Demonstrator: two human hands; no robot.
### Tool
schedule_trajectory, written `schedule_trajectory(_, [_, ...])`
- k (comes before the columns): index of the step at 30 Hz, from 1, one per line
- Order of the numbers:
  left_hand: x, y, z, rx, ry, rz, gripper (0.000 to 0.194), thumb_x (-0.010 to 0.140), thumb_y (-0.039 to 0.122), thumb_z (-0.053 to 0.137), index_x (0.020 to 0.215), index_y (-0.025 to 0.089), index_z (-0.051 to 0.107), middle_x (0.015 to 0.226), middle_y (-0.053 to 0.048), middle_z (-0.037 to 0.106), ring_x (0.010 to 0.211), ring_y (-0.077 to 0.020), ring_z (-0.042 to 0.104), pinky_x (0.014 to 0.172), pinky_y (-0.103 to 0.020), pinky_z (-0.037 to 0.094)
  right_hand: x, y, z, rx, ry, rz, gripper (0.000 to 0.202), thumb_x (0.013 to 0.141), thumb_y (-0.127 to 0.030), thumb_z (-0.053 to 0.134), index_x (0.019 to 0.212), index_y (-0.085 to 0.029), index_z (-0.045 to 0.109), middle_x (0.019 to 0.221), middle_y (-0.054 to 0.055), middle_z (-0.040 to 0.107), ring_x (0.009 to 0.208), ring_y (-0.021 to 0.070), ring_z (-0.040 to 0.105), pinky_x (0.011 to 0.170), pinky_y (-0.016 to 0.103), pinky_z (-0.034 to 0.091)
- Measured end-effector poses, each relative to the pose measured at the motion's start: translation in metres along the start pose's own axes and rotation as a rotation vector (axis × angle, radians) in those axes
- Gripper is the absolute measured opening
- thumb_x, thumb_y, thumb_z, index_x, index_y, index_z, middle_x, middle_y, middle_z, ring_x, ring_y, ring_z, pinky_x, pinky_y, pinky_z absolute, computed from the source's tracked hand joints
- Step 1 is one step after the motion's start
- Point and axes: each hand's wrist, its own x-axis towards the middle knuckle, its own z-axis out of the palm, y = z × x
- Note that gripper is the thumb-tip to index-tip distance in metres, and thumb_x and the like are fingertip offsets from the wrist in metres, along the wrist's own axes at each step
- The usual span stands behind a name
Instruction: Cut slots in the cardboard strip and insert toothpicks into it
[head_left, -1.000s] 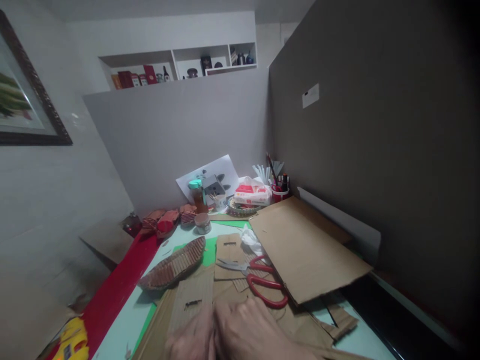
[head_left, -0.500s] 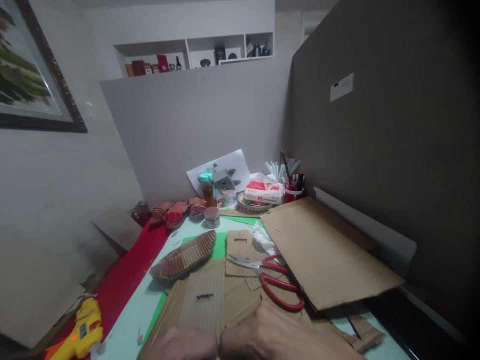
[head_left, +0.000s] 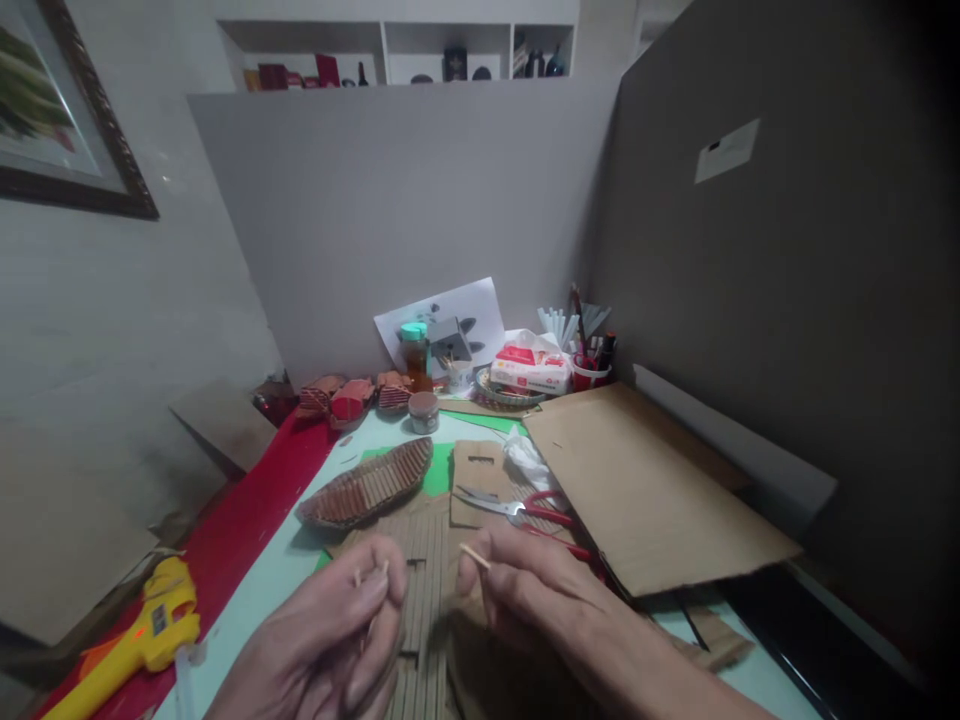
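Head view: both hands had risen since half a second before, now over the ribbed cardboard strip (head_left: 424,560).
Left hand (head_left: 330,640): grip pinching a thin wooden stick (head_left: 370,573).
Right hand (head_left: 540,610): grip pinching another stick (head_left: 474,556).
Beyond strip: boat-shaped corrugated hull (head_left: 367,490), red-handled scissors (head_left: 525,515), flat brown cardboard sheet (head_left: 645,490).
Left of strip: yellow glue gun (head_left: 142,635) on the worktop (head_left: 255,610).

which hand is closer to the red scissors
Right. The right hand sits just below and left of the red scissors, its knuckles almost at the handles. The left hand is farther left, across the corrugated cardboard strip.
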Motion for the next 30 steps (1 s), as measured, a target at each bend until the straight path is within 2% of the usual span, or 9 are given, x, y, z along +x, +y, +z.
schedule_trajectory(2, [0.003,-0.002,0.001,-0.017,0.007,-0.003,0.025,0.098,0.028,0.044,0.080,0.023,0.059,0.053,0.007,0.044,0.041,-0.0063,0.017,0.037,-0.016,0.020,-0.002,-0.006,0.000,-0.098,-0.028,-0.019,0.026,0.104,-0.035,0.038,0.088,-0.022,0.053,0.082,-0.001,0.055,0.082,0.0174,0.053,0.080,0.029,0.042])
schedule_trajectory(5, [0.005,-0.007,0.004,-0.030,-0.002,-0.017,0.020,0.095,0.026,0.046,0.079,0.023,0.056,0.051,0.010,0.034,0.038,-0.0047,0.009,0.035,-0.015,0.012,-0.002,-0.011,0.000,-0.149,-0.049,-0.086,0.033,0.107,-0.035,0.035,0.089,-0.020,0.057,0.091,0.002,0.063,0.089,0.0179,0.056,0.086,0.029,0.042])
schedule_trajectory(8, [0.006,-0.011,0.008,0.025,-0.024,-0.028,0.017,0.089,0.038,0.056,0.079,0.024,0.054,0.050,0.013,0.022,0.039,-0.0051,0.006,0.036,-0.016,0.010,0.001,-0.008,0.002,-0.186,-0.047,-0.098,0.028,0.105,-0.030,0.043,0.087,-0.018,0.061,0.084,0.000,0.066,0.076,0.0142,0.056,0.073,0.024,0.043])
schedule_trajectory(10, [0.006,-0.013,0.010,0.134,-0.014,-0.014,0.027,0.085,0.051,0.062,0.080,0.025,0.054,0.050,0.013,0.021,0.040,-0.0055,0.008,0.038,-0.019,0.009,0.002,-0.005,0.004,-0.245,-0.042,-0.077,0.031,0.103,-0.027,0.048,0.076,-0.018,0.061,0.073,-0.002,0.067,0.068,0.0124,0.058,0.068,0.022,0.043])
schedule_trajectory(13, [0.003,-0.014,0.011,0.386,0.074,0.059,0.039,0.083,0.060,0.066,0.079,0.022,0.058,0.055,0.009,0.036,0.047,-0.0079,0.025,0.045,-0.022,0.017,0.001,-0.004,0.005,-0.288,-0.060,-0.072,0.039,0.102,-0.029,0.049,0.066,-0.017,0.057,0.061,-0.002,0.065,0.061,0.0120,0.060,0.065,0.022,0.043])
schedule_trajectory(16, [0.001,-0.012,0.009,0.611,0.152,0.122,0.039,0.086,0.057,0.062,0.072,0.020,0.059,0.066,0.005,0.046,0.062,-0.0129,0.038,0.056,-0.025,0.028,-0.001,-0.005,0.004,-0.351,-0.072,-0.079,0.038,0.101,-0.032,0.046,0.066,-0.018,0.053,0.059,-0.003,0.057,0.058,0.0116,0.054,0.058,0.023,0.038])
schedule_trajectory(21, [0.001,-0.008,0.009,0.825,0.167,0.143,0.037,0.089,0.056,0.051,0.070,0.024,0.054,0.066,0.006,0.040,0.064,-0.0157,0.039,0.059,-0.029,0.028,-0.003,-0.004,0.002,-0.407,-0.152,-0.086,0.034,0.101,-0.028,0.046,0.069,-0.019,0.043,0.063,-0.006,0.042,0.061,0.0100,0.042,0.055,0.023,0.031])
schedule_trajectory(25, [0.003,-0.011,0.015,0.939,0.139,0.161,0.037,0.089,0.051,0.047,0.065,0.023,0.051,0.064,0.004,0.044,0.064,-0.0167,0.043,0.059,-0.028,0.031,-0.003,0.000,0.003,-0.450,-0.152,-0.083,0.031,0.100,-0.027,0.046,0.071,-0.019,0.044,0.065,-0.007,0.043,0.061,0.0094,0.042,0.056,0.023,0.032])
schedule_trajectory(30, [0.002,-0.020,0.020,1.088,0.189,0.235,0.041,0.094,0.054,0.042,0.065,0.025,0.048,0.063,0.005,0.045,0.061,-0.0159,0.046,0.059,-0.029,0.031,-0.002,-0.002,0.007,-0.522,-0.113,-0.090,0.026,0.100,-0.023,0.045,0.074,-0.020,0.047,0.067,-0.007,0.047,0.061,0.0091,0.043,0.055,0.023,0.032])
